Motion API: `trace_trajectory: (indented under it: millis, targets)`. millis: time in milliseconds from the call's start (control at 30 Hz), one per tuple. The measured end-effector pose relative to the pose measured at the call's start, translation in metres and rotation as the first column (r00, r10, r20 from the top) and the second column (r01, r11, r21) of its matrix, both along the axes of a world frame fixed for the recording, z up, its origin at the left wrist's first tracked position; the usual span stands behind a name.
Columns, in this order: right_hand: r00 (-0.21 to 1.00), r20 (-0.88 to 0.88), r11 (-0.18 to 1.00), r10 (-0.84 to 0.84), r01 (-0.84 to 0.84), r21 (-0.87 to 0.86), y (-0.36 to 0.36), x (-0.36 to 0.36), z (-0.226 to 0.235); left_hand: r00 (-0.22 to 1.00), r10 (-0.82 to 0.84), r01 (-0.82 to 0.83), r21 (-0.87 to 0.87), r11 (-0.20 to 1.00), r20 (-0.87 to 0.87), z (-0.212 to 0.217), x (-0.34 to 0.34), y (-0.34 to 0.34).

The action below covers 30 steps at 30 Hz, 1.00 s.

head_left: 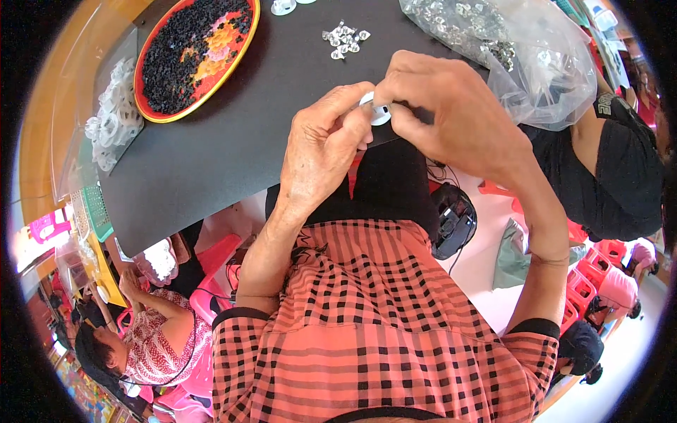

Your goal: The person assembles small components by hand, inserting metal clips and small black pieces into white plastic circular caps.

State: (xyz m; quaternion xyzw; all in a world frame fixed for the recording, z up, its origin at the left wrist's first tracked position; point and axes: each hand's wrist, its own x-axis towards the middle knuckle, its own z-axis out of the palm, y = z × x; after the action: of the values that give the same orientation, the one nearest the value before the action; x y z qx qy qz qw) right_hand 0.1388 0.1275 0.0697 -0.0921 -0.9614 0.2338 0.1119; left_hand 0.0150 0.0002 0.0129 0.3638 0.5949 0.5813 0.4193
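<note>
Between my two hands, over the front edge of the dark table (240,134), is a small round white plastic piece (381,115) with a dark spot in it. My left hand (328,137) pinches its left side between thumb and fingers. From the right, my right hand (441,106) has its fingers closed at the piece's upper edge; whether a smaller part sits in those fingertips is hidden. Beyond my hands lies a small pile of clear, shiny plastic pieces (344,40). Further left, a red and yellow oval tray (139,88) holds many tiny black parts (169,63).
A clear plastic bag (550,77) of small shiny pieces lies at the right. White ring-shaped parts (116,116) are heaped at the table's left edge. More white pieces (283,6) sit at the far edge. People work at both sides; a black-sleeved arm (589,141) is close on my right.
</note>
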Motion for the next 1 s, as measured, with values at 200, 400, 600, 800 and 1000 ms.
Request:
trace_trajectory:
  millis: [200, 400, 600, 800, 1000]
  targets:
    - [0.996, -0.055, 0.913, 0.074, -0.045, 0.404, -0.019, -0.004, -0.003, 1.000, -0.008, 0.009, 0.050, 0.999, -0.021, -0.006, 0.000, -0.001]
    - [0.986, -0.151, 0.942, -0.064, 0.010, -0.335, 0.002, 0.000, -0.012, 1.000, 0.001, -0.001, 0.002, 1.000, 0.010, -0.001, -0.001, 0.000]
    - [0.995, -0.100, 0.991, 0.017, -0.004, 0.134, -0.001, 0.000, -0.003, 1.000, 0.000, 0.000, 0.003, 1.000, 0.019, -0.001, -0.002, 0.000]
    - [0.991, -0.131, 0.947, 0.009, 0.034, 0.318, -0.014, -0.004, -0.004, 1.000, 0.020, -0.020, 0.046, 0.999, 0.012, -0.007, 0.000, 0.001]
    - [0.983, -0.168, 0.958, -0.075, 0.024, -0.286, -0.002, -0.001, -0.013, 0.999, 0.004, -0.005, 0.029, 1.000, 0.053, -0.005, -0.003, -0.001]
